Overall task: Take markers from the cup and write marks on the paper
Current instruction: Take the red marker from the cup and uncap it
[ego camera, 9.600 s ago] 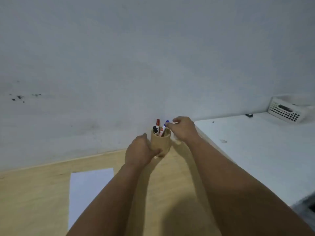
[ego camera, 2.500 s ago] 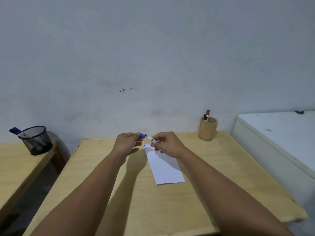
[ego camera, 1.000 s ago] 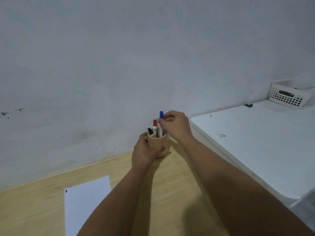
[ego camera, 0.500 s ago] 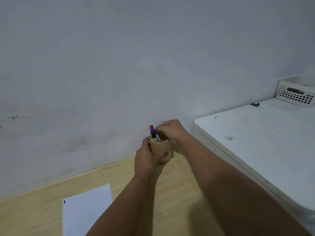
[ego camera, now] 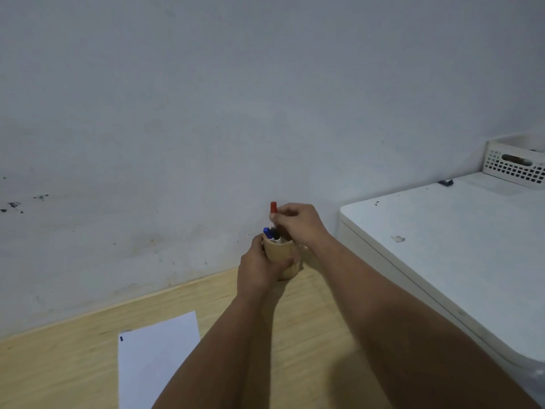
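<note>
A small wooden cup [ego camera: 281,253] stands on the wooden desk [ego camera: 309,335] close to the wall. My left hand [ego camera: 259,271] is wrapped around its left side. My right hand [ego camera: 298,222] pinches a red-capped marker [ego camera: 273,210] above the rim, the cap sticking up past my fingers. A blue-capped marker [ego camera: 267,231] and a black-capped marker [ego camera: 275,235] rest inside the cup. A white sheet of paper [ego camera: 156,358] lies at the lower left, with a small blue mark [ego camera: 121,338] near its top left corner.
A white cabinet top [ego camera: 457,255] stands directly right of the desk, slightly higher. On its far end sit a white perforated basket [ego camera: 514,163] and a small dark object [ego camera: 446,182]. The grey wall [ego camera: 206,113] runs right behind the cup.
My right hand put the blue marker down into the cup and now grips the red marker, which is raised above the rim. My left hand has stayed on the cup.
</note>
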### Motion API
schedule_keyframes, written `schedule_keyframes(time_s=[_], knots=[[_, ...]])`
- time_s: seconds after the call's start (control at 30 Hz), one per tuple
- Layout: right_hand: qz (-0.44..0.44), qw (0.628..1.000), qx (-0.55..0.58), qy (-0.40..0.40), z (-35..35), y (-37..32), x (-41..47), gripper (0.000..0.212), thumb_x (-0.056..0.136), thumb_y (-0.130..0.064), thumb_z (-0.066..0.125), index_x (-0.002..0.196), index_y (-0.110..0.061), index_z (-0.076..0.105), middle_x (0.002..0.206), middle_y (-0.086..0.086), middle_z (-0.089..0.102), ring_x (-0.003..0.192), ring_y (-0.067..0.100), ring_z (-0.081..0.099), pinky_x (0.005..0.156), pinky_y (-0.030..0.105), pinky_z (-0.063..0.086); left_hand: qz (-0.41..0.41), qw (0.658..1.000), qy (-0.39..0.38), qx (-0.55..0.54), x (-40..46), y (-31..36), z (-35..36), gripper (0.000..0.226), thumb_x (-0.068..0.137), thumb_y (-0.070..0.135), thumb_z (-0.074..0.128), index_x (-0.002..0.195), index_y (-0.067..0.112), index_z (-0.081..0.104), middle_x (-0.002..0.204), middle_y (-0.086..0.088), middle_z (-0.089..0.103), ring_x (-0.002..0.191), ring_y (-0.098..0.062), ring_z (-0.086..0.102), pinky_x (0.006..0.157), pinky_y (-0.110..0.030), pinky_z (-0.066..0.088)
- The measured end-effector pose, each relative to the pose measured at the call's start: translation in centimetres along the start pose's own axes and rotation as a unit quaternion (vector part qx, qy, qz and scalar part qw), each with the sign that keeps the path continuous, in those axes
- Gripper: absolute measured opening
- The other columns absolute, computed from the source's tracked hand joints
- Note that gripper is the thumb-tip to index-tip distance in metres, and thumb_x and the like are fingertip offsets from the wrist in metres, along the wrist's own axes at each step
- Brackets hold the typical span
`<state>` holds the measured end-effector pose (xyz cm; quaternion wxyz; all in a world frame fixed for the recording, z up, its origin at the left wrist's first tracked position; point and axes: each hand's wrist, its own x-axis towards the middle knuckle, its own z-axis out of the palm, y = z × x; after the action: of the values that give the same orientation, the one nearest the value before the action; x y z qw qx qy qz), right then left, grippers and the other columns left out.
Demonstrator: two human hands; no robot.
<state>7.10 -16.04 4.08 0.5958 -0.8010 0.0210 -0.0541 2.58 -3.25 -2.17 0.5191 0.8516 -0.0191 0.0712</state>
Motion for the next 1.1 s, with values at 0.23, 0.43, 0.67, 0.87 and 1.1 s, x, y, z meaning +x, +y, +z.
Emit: schedule_keyframes(time_s=[0.23,0.43,0.67,0.87,1.1], knots=[[-0.163,0.974,0.058,0.149,-2.9,-5.4,-1.6,0.006,0.104,-0.025,0.065,0.102,-0.029,0.069,0.089,-0.010,0.080,0.090,0.010,0.075,0.080,0.024,0.054,0.001,0.998,-0.012,0.061,-1.2,0.6,-1.7,0.073,0.075,0.046,0.087,0.137,0.020,0.059,0.128,0.002,0.069,0.114,-0.021,0.066,0.093,-0.037,0.055],[-0.159,0.986,0.037,0.044,-1.9,-8.6,-6.6,0.017,0.106,-0.020,0.064,0.117,-0.023,0.077,0.087,0.001,0.069,0.068,0.014,0.059,0.065,0.029,0.055,0.020,0.989,0.075,0.123,-4.6,2.5,-8.9,0.029,0.096,0.048,0.063,0.097,0.020,0.069,0.105,0.003,0.071,0.098,-0.019,0.067,0.081,-0.034,0.051],[-0.057,0.974,-0.024,-0.218,6.1,-7.4,-15.6,0.010,0.093,-0.015,0.080,0.100,-0.011,0.085,0.086,0.000,0.081,0.072,0.012,0.068,0.061,0.024,0.051,-0.035,0.999,-0.005,-0.029,-11.2,3.3,-20.5,0.059,0.102,0.061,0.044,0.092,0.009,0.070,0.081,-0.010,0.068,0.065,-0.023,0.063,0.075,-0.045,0.065],[-0.054,0.960,0.024,-0.275,12.3,-7.9,-21.6,0.020,0.097,-0.020,0.079,0.106,-0.004,0.082,0.093,0.007,0.082,0.071,0.014,0.063,0.059,0.025,0.049,-0.091,0.992,-0.086,-0.034,-16.9,2.1,-27.2,0.048,0.104,0.050,0.051,0.088,0.008,0.070,0.066,-0.003,0.044,0.052,-0.014,0.043,0.069,-0.041,0.065],[-0.064,0.948,-0.016,-0.312,13.9,-10.4,-23.8,0.023,0.096,-0.019,0.079,0.106,0.001,0.080,0.087,0.003,0.079,0.064,0.010,0.056,0.055,0.022,0.044,-0.088,0.991,-0.042,-0.093,-19.9,1.9,-34.1,0.041,0.107,0.045,0.048,0.075,0.020,0.052,0.053,0.007,0.032,0.052,-0.015,0.029,0.056,-0.028,0.056]])
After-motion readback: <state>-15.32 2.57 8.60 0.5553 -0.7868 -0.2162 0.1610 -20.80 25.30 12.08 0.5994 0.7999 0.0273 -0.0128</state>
